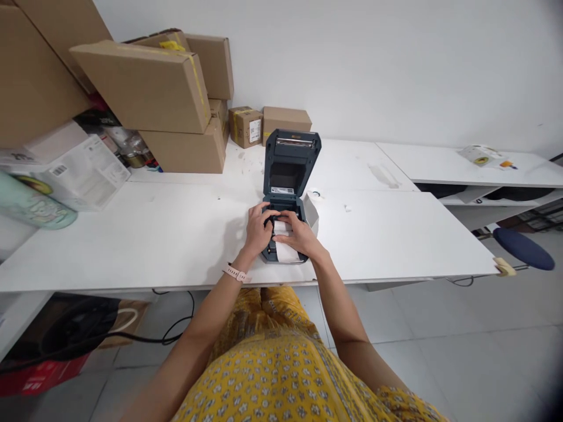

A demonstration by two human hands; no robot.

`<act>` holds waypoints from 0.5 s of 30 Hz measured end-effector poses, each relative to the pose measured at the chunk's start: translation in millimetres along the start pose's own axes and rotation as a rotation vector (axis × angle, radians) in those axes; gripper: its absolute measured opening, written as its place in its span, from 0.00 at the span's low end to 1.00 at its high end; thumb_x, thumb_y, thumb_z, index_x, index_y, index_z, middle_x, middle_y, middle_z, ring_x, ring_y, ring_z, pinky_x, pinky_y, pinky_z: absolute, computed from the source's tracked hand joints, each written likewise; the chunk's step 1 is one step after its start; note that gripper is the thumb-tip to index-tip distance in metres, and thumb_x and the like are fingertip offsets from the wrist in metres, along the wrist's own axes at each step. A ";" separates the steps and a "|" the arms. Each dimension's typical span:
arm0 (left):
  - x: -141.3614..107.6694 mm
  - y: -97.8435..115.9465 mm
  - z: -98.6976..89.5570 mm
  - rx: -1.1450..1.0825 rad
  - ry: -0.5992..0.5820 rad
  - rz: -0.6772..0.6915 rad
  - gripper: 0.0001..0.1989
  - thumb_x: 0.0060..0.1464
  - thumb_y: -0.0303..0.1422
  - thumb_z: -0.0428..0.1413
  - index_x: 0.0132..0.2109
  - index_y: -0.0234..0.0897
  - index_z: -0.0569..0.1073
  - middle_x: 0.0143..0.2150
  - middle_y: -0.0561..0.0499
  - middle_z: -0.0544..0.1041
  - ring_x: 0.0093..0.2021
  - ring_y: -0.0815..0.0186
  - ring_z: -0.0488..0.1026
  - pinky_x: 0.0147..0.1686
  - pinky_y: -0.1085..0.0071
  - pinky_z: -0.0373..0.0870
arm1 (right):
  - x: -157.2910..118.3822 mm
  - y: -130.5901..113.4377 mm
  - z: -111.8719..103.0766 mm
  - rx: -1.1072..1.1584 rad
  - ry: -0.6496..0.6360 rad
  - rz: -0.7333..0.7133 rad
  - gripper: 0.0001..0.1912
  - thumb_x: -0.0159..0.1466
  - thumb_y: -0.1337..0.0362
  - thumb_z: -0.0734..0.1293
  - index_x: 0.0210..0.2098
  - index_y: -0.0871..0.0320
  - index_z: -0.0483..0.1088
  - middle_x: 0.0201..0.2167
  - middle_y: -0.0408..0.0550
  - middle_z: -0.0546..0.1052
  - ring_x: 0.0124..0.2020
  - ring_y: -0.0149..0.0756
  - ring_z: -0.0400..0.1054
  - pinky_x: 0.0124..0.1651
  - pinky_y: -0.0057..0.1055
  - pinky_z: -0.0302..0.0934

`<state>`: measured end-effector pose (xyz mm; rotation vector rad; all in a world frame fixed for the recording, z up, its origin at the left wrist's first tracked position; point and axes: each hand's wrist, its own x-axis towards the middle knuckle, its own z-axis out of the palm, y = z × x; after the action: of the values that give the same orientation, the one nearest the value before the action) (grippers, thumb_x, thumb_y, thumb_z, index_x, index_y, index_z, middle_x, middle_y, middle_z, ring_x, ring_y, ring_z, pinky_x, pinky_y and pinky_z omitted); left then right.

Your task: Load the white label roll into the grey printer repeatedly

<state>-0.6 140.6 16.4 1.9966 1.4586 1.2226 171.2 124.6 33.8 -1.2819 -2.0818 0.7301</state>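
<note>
A dark blue-grey label printer [266, 256] sits near the table's front edge with its lid [292, 153] raised. Inside its lower part lies white label paper [285, 252], with a strip running toward the front edge. My left hand [258, 230] grips the inner left side of the printer with bent fingers; what lies under the fingertips is partly hidden. From the right, my right hand [301, 235] reaches in, with thumb and fingers closed around the white paper. The fingers of both hands nearly meet at the middle of the compartment. More white paper [311, 212] sticks out beside the printer's right side.
Stacked cardboard boxes [145, 88] crowd the back left of the white table [176, 234]. Two small cartons [285, 119] stand behind the printer. A mint-green bottle [44, 205] lies at far left. A label roll [481, 156] rests far right, near a blue stool [523, 248].
</note>
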 end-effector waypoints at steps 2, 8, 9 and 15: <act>2.5 3.5 -2.0 0.069 -0.065 0.050 0.23 0.53 0.19 0.48 0.45 0.45 0.81 0.59 0.48 0.75 0.62 0.56 0.65 0.66 0.53 0.58 | 0.7 1.0 0.4 0.020 0.001 -0.010 0.50 0.60 0.57 0.75 0.72 0.54 0.45 0.60 0.61 0.74 0.63 0.53 0.69 0.60 0.48 0.64; 5.5 6.3 -1.6 0.165 -0.155 0.143 0.27 0.54 0.19 0.46 0.47 0.52 0.82 0.45 0.53 0.83 0.55 0.57 0.69 0.72 0.45 0.37 | 0.6 -2.7 -1.4 -0.011 -0.015 0.037 0.58 0.60 0.58 0.74 0.76 0.58 0.33 0.61 0.63 0.73 0.61 0.58 0.70 0.59 0.50 0.66; 5.3 6.0 -1.2 0.178 -0.150 0.139 0.27 0.53 0.18 0.47 0.47 0.52 0.82 0.43 0.52 0.83 0.55 0.56 0.69 0.72 0.45 0.36 | 0.3 -3.5 -1.8 -0.012 -0.015 0.037 0.58 0.60 0.58 0.74 0.76 0.58 0.33 0.62 0.63 0.73 0.61 0.58 0.70 0.59 0.50 0.65; 3.8 4.3 -0.1 0.199 -0.115 0.093 0.27 0.53 0.19 0.48 0.46 0.51 0.83 0.37 0.50 0.81 0.51 0.56 0.71 0.72 0.43 0.36 | -2.0 -3.1 -0.6 0.013 0.003 -0.007 0.58 0.61 0.59 0.74 0.76 0.55 0.31 0.60 0.59 0.74 0.61 0.58 0.69 0.59 0.51 0.65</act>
<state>2.1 142.3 21.1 2.2492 1.4964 1.0136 170.5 121.6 36.0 -1.2670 -2.0744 0.7372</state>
